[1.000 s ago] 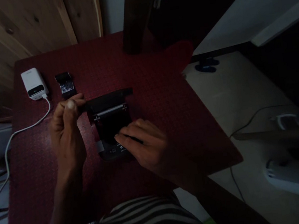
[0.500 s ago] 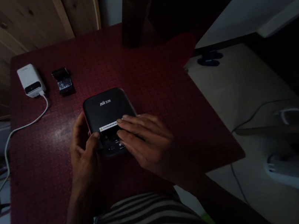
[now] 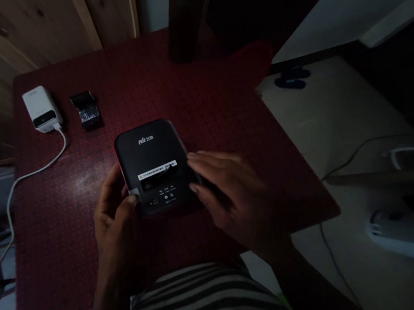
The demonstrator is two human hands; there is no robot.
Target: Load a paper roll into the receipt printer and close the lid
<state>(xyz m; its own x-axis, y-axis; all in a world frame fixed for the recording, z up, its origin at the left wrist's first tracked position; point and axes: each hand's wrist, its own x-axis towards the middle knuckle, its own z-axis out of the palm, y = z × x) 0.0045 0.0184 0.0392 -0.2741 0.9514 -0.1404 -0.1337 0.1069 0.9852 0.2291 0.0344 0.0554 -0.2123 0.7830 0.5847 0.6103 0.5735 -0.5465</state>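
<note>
Printer [image 3: 151,153], black and lidded, sits mid-table on a red textured cloth [image 3: 210,123]; the left hand [image 3: 115,231] grips its near-left corner, and the right hand [image 3: 232,198] stays half-open at its right edge.

Hands: two bare hands of one person, the left hand [image 3: 115,231] and the right hand [image 3: 234,197]
Printers: one black thermal printer [image 3: 151,150]
Warning stickers: one white-and-yellow warning sticker [image 3: 157,170], on the printer's lid
Power banks: one white power bank [image 3: 42,109]
Cables: one white cable [image 3: 34,170], running from the power bank
Small black parts: one small black part [image 3: 86,110] with a silvery face
Bottles: one dark bottle [image 3: 186,18]
Tables: one table [image 3: 233,120] under a red textured mat
Shirts: one black-and-white striped shirt [image 3: 201,301], worn by the person
Fans: one white fan [image 3: 405,234], at lower right
</note>
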